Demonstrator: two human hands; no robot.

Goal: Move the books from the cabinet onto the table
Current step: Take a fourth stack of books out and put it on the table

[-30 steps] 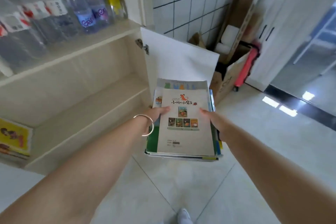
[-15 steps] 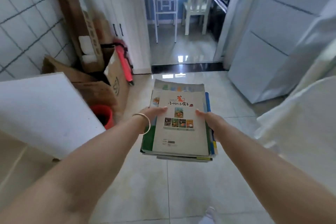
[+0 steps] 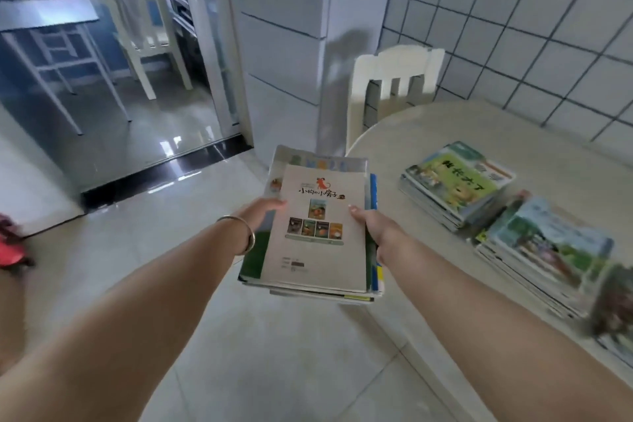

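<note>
Two bare hands carry a stack of children's books (image 3: pixel 318 233) between them, level and out in front of the body, above the pale tiled floor (image 3: pixel 164 250) and just beside the near edge of the table (image 3: pixel 428 134). The left hand (image 3: pixel 262 214) grips the stack's left edge, thumb lying across the top cover and the fingers hidden underneath; a thin metal bangle (image 3: pixel 244 233) circles that wrist. The right hand (image 3: pixel 371 228) grips the right edge the same way, its thumb tip on the cover and its fingers curled under out of sight. The top book is a cream paperback with a red dog, Chinese lettering and a row of small cover pictures; beneath it show a grey-topped book, a green corner at the lower left and blue and yellow edges at the right.

On the round cream table lie more picture books in separate piles: a far pile (image 3: pixel 455 185) topped by a green and yellow cover, a nearer pile (image 3: pixel 544 250) topped by a blue and green one, and a blurred third pile (image 3: pixel 616 312) at the right border. A white chair (image 3: pixel 394 86) stands at the table's far side against a grey-grouted tiled wall (image 3: pixel 531 27). To the left an open doorway shows a dark-topped desk (image 3: pixel 48 15) and another white chair (image 3: pixel 144 24). Something red (image 3: pixel 10 247) sits at the left border, too blurred to name.
</note>
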